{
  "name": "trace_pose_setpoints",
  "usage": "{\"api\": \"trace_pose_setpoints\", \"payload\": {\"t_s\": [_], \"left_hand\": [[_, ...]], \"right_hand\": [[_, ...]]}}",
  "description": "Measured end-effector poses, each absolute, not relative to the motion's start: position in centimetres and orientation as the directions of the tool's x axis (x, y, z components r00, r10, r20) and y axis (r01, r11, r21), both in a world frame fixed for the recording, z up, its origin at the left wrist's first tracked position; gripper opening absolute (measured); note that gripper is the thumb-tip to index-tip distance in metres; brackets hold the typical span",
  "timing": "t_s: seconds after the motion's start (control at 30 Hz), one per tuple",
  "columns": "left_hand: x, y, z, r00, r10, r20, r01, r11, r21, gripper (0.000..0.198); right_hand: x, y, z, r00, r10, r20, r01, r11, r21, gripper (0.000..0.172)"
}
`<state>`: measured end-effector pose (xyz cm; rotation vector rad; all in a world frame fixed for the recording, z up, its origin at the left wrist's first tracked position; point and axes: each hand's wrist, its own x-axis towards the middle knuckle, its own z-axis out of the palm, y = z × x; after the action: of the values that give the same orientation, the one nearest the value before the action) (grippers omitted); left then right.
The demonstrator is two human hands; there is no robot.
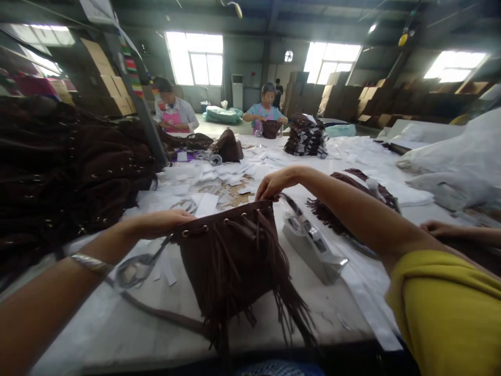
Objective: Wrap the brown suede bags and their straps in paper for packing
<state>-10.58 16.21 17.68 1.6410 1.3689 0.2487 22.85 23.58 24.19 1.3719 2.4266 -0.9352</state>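
A brown suede fringed bucket bag (230,261) stands upright on the white table (97,329) right in front of me. My left hand (162,222) grips the left side of its rim, fingers curled over the edge. My right hand (272,184) pinches the right side of the rim at the top. The bag's long strap (156,312) trails off to the left across the table. A plastic-wrapped piece (135,269) lies under my left wrist, which wears a silver bracelet.
A tape dispenser (313,248) sits just right of the bag. A heap of brown bags (58,172) rises at the left. Paper scraps (211,180) litter the middle. Two people work at the far end. Another person's hand (440,228) rests at the right, near white sacks (457,162).
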Motion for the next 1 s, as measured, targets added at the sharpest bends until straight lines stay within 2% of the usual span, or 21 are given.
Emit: {"api": "trace_pose_setpoints", "payload": {"t_s": [0.1,0.17,0.27,0.33,0.4,0.43,0.5,0.57,0.63,0.73,0.87,0.93,1.0], "left_hand": [[-10.4,19.0,14.4,0.295,0.868,-0.399,0.674,0.108,0.731,0.052],[-11.0,19.5,13.1,0.159,0.967,-0.199,0.711,0.028,0.703,0.057],[-12.6,17.1,12.1,-0.026,0.996,0.085,0.769,-0.034,0.638,0.054],[-13.5,13.5,10.9,-0.115,0.988,0.103,0.742,0.017,0.670,0.050],[-13.6,9.1,8.4,-0.131,0.991,-0.017,0.647,0.099,0.756,0.051],[-13.2,7.0,6.8,-0.098,0.986,-0.135,0.569,0.167,0.806,0.052],[-11.5,3.7,3.7,-0.006,0.955,-0.298,0.360,0.280,0.890,0.057],[-8.9,1.8,1.6,0.056,0.960,-0.276,0.231,0.257,0.939,0.064],[-6.1,1.5,1.0,0.054,0.975,-0.215,0.150,0.205,0.967,0.070],[-2.7,2.7,2.1,-0.075,0.984,-0.163,0.055,0.167,0.984,0.062],[-1.3,3.6,3.5,-0.271,0.955,-0.119,-0.001,0.123,0.992,0.054],[-1.6,2.8,3.3,-0.328,0.935,-0.137,0.071,0.169,0.983,0.056],[-2.3,1.3,2.9,-0.357,0.913,-0.199,0.183,0.277,0.943,0.063]], "right_hand": [[22.1,25.9,21.2,-0.474,0.825,-0.307,0.875,0.402,-0.269,0.026],[22.4,26.0,19.4,-0.434,0.874,-0.219,0.893,0.384,-0.235,0.031],[24.2,23.1,17.2,-0.390,0.920,-0.039,0.906,0.376,-0.194,0.029],[26.2,19.5,15.7,-0.360,0.933,0.014,0.912,0.355,-0.206,0.027],[28.1,15.4,13.8,-0.250,0.967,-0.054,0.936,0.227,-0.267,0.027],[28.9,13.5,12.6,-0.213,0.969,-0.128,0.933,0.163,-0.322,0.027],[29.7,10.2,9.8,-0.238,0.946,-0.220,0.834,0.083,-0.546,0.038],[29.2,8.1,7.1,-0.359,0.917,-0.176,0.623,0.095,-0.776,0.058],[27.6,7.0,5.0,-0.381,0.923,-0.052,0.394,0.112,-0.912,0.067],[24.5,6.5,3.2,-0.197,0.978,0.067,0.209,0.108,-0.972,0.063],[22.2,5.7,3.2,0.079,0.996,0.039,0.147,0.027,-0.989,0.067],[22.1,4.7,3.4,0.076,0.997,0.011,0.201,-0.004,-0.980,0.066],[22.5,3.3,3.5,-0.010,1.000,-0.014,0.281,-0.010,-0.960,0.056]]}}
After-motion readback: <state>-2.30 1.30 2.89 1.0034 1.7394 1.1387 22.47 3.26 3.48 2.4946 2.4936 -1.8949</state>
